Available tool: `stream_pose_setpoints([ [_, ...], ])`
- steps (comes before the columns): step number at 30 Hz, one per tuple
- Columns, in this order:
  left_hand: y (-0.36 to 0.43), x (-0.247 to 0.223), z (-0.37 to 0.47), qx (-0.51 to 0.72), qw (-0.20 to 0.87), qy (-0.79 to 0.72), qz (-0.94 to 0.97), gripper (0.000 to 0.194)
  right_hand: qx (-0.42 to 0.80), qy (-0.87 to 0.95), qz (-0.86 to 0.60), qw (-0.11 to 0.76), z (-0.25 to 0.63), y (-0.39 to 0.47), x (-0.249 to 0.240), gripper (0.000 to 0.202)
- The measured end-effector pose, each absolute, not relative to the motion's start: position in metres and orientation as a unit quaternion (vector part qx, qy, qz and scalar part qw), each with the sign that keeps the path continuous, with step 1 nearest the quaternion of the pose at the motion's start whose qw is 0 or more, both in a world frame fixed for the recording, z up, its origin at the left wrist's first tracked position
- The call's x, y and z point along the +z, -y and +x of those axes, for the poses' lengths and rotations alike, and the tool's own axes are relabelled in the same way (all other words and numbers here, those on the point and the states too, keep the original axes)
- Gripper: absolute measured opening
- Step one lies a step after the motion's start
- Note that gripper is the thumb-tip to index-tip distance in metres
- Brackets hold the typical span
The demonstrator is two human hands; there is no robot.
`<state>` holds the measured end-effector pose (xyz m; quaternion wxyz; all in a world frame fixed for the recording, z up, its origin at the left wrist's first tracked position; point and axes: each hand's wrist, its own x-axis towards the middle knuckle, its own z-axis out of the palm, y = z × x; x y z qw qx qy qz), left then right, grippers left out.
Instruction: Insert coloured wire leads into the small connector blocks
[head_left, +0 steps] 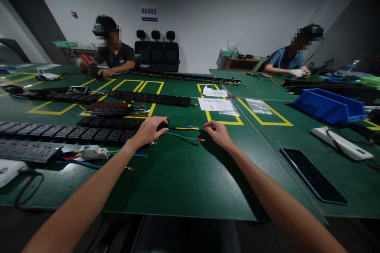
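The left hand (pixel 152 129) closes over the right end of the strip (pixel 109 123), whose wires (pixel 184 136) point right, near the right hand's (pixel 219 132) narrowly parted grip.

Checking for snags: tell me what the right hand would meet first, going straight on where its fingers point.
The right hand would probably meet the tips of the yellow and blue wires first, though its height above them is unclear.
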<state>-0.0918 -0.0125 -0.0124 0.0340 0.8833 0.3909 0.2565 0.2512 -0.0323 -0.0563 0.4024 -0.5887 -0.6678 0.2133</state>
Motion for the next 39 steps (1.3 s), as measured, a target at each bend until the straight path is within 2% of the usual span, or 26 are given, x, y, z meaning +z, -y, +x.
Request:
stream_pose_setpoints([
  [19,0.006,-0.0127,-0.0941,0.265,0.058,-0.381,0.884,0.019,0.204,0.667,-0.592,0.404,0.2508,0.0309,-0.0584,0.029],
  [39,0.008,-0.0126,-0.0926,0.256,0.036,-0.368,0.893,0.013,0.206,0.666,-0.594,0.403,0.2526,0.0309,-0.0603,0.031],
])
